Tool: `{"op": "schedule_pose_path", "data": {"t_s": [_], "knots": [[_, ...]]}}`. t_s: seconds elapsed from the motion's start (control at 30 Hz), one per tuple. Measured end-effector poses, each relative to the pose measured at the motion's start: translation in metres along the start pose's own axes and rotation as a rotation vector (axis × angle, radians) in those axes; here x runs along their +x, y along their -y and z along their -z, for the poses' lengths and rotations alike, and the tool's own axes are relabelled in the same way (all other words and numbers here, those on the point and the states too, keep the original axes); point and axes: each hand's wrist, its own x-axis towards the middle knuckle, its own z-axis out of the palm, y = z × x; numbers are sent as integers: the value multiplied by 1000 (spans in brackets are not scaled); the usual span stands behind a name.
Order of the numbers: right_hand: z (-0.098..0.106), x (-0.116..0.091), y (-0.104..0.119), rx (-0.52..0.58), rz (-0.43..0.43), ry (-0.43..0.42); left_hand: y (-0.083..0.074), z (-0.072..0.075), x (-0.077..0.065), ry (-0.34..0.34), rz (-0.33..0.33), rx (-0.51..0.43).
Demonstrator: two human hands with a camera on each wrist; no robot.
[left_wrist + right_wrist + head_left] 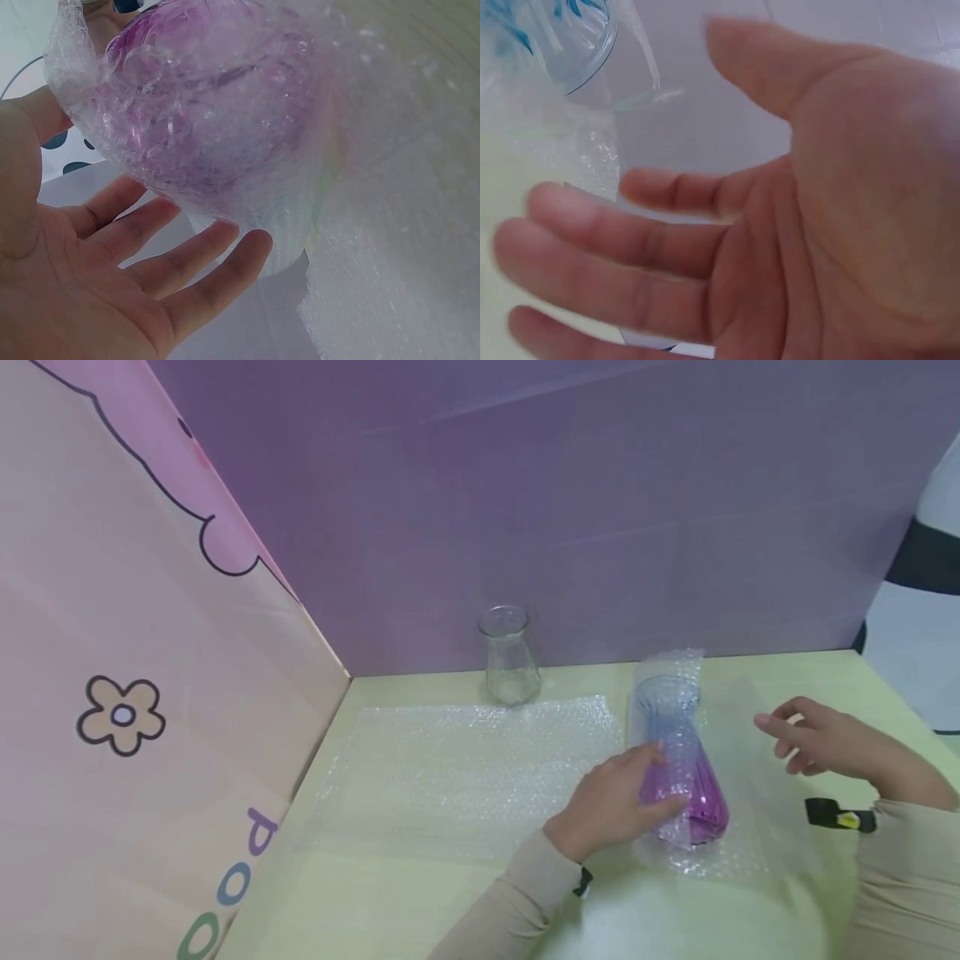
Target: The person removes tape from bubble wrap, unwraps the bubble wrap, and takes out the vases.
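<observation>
A ribbed glass vase (pixel 708 789), blue at the neck and magenta at its wide base, is on a bubble wrap sheet (pixel 765 827) at the table's right side. A flap of that wrap (pixel 681 747) covers part of the vase, and its neck points toward the back wall. My left hand (pixel 618 793) rests on the wrapped vase from the left. Its fingers (pixel 214 289) are spread and fairly straight along the wrap, with the thumb on the other side. To the right of the vase, my right hand (pixel 832 739) hovers apart from it with loosely bent fingers, holding nothing.
A clear glass vase (pixel 512 672) stands upright near the back wall. Another bubble wrap sheet (pixel 450 777) lies flat on the left half of the pale table (pixel 390 910). A purple wall (pixel 570 510) bounds the back, and a printed panel (pixel 165 635) bounds the left.
</observation>
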Motion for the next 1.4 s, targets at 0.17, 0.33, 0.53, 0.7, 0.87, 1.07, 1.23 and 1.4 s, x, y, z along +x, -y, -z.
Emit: {"op": "schedule_pose_path", "data": {"t_s": [0.17, 0.33, 0.53, 0.7, 0.87, 1.07, 1.23, 1.4], "knots": [[0, 1, -8, 33, -12, 117, -1, 0, 0, 0, -1, 3], [-1, 2, -15, 79, 9, 139, -1, -1, 1, -6, -14, 15], [0, 3, -20, 92, 7, 137, 0, 0, 0, -10, -25, 22], [-2, 3, -19, 119, 30, 98, 0, -1, 0, -26, -39, 41], [-1, 1, -20, 122, 56, 46, -2, -3, 0, -37, -45, 55], [1, -1, -26, 113, 76, -22, -3, -5, -1, -30, -45, 51], [1, -2, -32, 104, 103, -107, -5, -8, 0, -6, -61, 37], [2, -6, -41, 90, 102, -193, -7, -11, 1, 28, -86, 47]]}}
